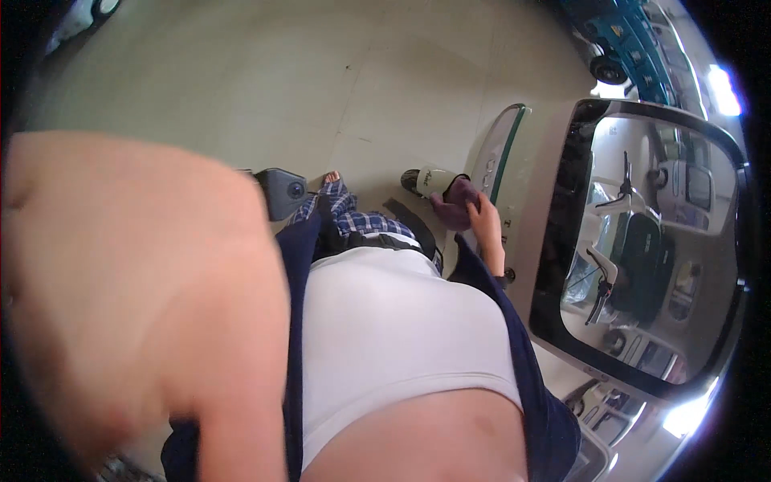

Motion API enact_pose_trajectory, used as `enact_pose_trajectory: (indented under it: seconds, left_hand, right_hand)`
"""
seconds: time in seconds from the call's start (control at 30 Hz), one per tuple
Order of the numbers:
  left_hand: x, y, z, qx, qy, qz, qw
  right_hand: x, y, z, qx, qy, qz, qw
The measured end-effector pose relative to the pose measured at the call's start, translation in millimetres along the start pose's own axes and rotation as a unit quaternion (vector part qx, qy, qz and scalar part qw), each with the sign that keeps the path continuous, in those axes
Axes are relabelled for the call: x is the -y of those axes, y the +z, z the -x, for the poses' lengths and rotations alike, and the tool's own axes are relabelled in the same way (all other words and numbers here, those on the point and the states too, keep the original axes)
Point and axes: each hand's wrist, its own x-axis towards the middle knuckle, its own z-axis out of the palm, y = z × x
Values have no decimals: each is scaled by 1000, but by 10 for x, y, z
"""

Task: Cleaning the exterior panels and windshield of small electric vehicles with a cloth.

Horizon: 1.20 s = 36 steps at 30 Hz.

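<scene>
My left hand [152, 281] is raised very close to the camera and fills the left side, blurred. Its fingers cannot be made out. Lower down at the right, my right hand [487, 229] is closed on a purple cloth [454, 206], which bunches below the fingers. Just beyond the cloth shows a white object [436, 182] with a dark mottled end and dark script on its side. The cloth overlaps it, and I cannot tell whether the hand holds it too. Both stand close beside a pale vehicle panel [520, 189] with a green strip.
A vehicle window [642, 241] with a dark frame fills the right side, reflecting lights. A grey box-shaped device with a round lens [283, 193] is near my legs. A teal vehicle [622, 40] is at the far right, on a pale floor [265, 80].
</scene>
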Motion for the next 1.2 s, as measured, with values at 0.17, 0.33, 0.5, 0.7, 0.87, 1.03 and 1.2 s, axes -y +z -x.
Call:
enact_pose_trajectory:
  seconds: [0.17,0.33,0.5,0.7,0.87,1.03,1.2]
  left_hand:
    - [744,534,1265,267,-367,-140,880]
    - [586,758,2443,677,-497,34,542]
    - [323,957,2867,688,-428,158,564]
    - [429,1335,2840,639,-516,113,560]
    - [287,1900,2835,555,-515,131,640]
    - [51,2611,2967,412,-483,213,743]
    - [-219,2841,3574,490,-448,163,729]
  right_hand:
    - [234,-107,-189,-71,75,-43,994]
    - [592,-231,-139,-88,147,-149,974]
    - [699,-389,-50,-130,141,-256,947]
    - [706,-787,-115,-165,154,-332,916]
    - [374,-1136,122,-403,-2,-56,914]
    - [248,-1286,233,-540,-3,-52,840]
    - [57,-1237,136,-331,111,109,931]
